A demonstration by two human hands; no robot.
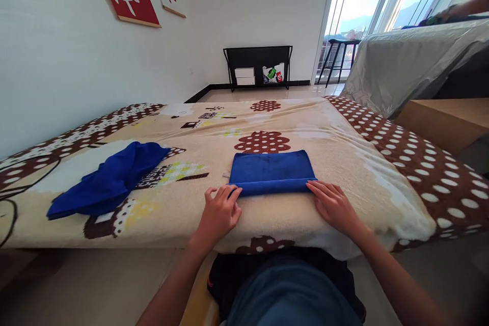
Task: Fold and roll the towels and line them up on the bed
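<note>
A blue cloth [273,165] lies on the patterned blanket in front of me, its near edge rolled or folded into a thick band. My left hand [221,209] grips the left end of that band, thumb below and fingers curled. At the right end, my right hand [334,205] pinches the band between fingertips and thumb. A small pale tag shows at the cloth's left side. Farther left, a second blue cloth [109,178] is crumpled in a loose heap, apart from both hands.
The beige blanket [344,163] with brown dotted borders covers the low surface. Dark cables [15,209] lie at its left edge. Beyond stands a black rack [257,54]. On the right are a cardboard box [439,117], a plastic-covered surface [412,56] and another person's hand [454,11].
</note>
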